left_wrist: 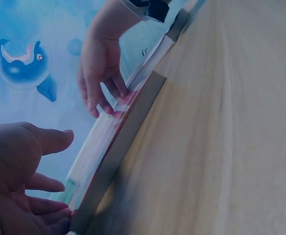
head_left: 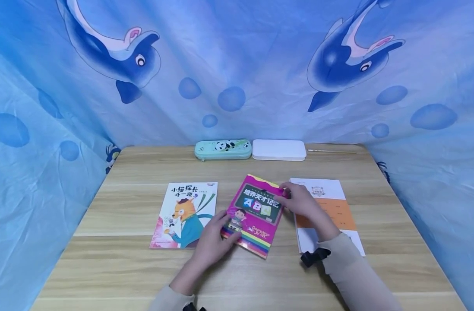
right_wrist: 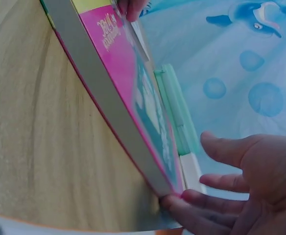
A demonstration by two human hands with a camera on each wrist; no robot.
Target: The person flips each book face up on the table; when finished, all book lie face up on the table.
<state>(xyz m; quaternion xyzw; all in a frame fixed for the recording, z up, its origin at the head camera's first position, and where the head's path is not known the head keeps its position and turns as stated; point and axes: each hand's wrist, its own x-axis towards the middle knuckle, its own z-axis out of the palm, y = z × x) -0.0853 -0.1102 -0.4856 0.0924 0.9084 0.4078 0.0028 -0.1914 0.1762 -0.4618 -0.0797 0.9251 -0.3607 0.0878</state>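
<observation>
A thick magenta children's book [head_left: 258, 209] with "ABC" on a green chalkboard lies askew on the table, between my two hands. My left hand [head_left: 211, 244] is at its lower left edge, with the thumb over the lower cover. In the left wrist view its fingers [left_wrist: 47, 205] reach the book's near corner while the thumb stands apart. At the upper right corner is my right hand [head_left: 304, 205]. Its fingertips [right_wrist: 175, 203] touch that corner in the right wrist view, the thumb raised clear of the cover. Pale page edges [right_wrist: 106, 93] show along the book's side.
To the left lies a picture book [head_left: 184, 216] with an orange cat, partly behind my left hand. A white and orange booklet [head_left: 334, 211] lies under my right forearm. Along the back are a green panda pencil case [head_left: 223, 149], a white case [head_left: 279, 150] and a thin stick [head_left: 332, 151].
</observation>
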